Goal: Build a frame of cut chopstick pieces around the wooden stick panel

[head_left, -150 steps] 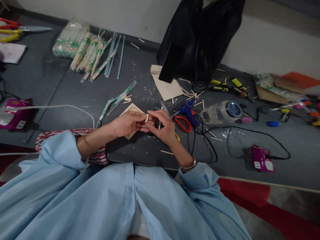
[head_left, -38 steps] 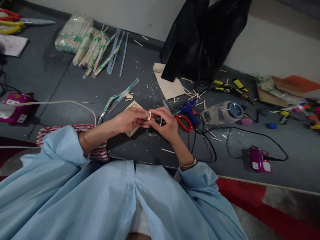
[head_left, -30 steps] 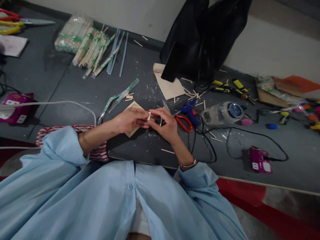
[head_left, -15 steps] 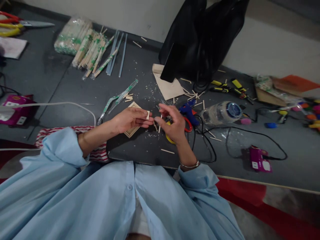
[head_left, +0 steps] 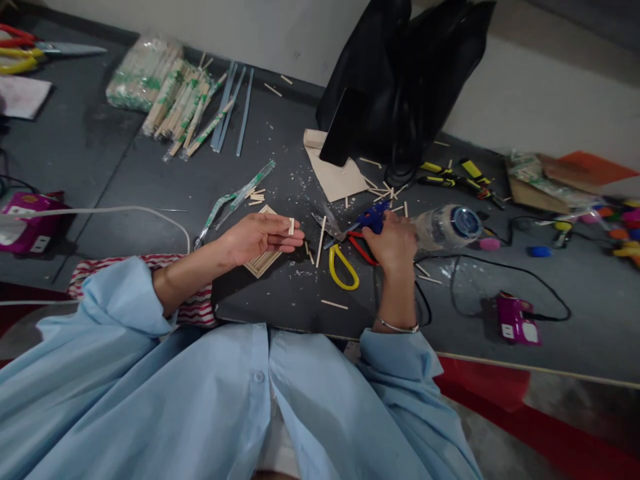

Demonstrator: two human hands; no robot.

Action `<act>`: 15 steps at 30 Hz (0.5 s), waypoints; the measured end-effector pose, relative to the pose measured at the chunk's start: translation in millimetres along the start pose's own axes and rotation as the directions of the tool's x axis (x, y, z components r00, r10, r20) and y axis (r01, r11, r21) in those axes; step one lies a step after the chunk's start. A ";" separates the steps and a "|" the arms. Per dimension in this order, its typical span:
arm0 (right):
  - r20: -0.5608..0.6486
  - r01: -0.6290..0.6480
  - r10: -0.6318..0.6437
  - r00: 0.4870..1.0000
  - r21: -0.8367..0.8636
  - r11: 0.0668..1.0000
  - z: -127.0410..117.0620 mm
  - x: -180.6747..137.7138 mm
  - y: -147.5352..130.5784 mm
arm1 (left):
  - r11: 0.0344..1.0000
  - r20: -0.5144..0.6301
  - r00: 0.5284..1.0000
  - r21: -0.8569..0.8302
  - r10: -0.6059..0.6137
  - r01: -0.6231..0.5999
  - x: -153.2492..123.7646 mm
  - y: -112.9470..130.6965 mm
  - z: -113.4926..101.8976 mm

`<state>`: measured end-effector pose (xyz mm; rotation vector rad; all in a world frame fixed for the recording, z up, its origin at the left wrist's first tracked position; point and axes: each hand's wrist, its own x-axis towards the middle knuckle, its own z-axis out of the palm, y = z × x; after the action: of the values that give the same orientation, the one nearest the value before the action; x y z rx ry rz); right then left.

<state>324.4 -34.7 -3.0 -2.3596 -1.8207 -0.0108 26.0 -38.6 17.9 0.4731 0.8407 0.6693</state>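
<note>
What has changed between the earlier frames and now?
The right hand let go of the small wood piece and moved right to the glue gun; its grip there is unclear. The left hand still holds the piece; the wooden square and scissors stayed put.

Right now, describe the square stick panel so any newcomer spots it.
Find the grey table, then the left hand over it. The panel lies partly hidden below that hand, turned like a diamond. Unlike the loose sticks nearby, it is one framed square of close rows.

No text legible; green print on stick wrappers [head_left: 186, 107] too blurred to read
</note>
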 end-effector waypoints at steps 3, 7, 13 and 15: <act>0.015 -0.047 0.047 0.999 0.021 0.999 2.0 3.0 3.4 | 1.000 0.002 1.000 -0.008 -0.001 0.001 -0.2 0.7 0.0; 0.021 0.008 -0.009 1.000 0.075 0.997 6.9 8.0 13.4 | 1.000 0.007 1.000 -0.009 -0.008 0.008 0.4 1.6 -0.7; 0.038 0.059 -0.064 0.997 0.122 0.991 8.4 12.9 23.4 | 1.000 -0.007 1.000 -0.008 0.012 -0.012 0.2 3.9 -0.5; 0.065 0.038 -0.047 0.997 0.133 0.990 5.3 12.3 22.8 | 1.000 -0.007 1.000 -0.006 0.013 -0.013 -0.1 4.4 -0.2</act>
<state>349.1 -27.8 -9.7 -2.2571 -1.8407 0.1814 24.2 -35.5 20.6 0.4711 0.8422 0.6857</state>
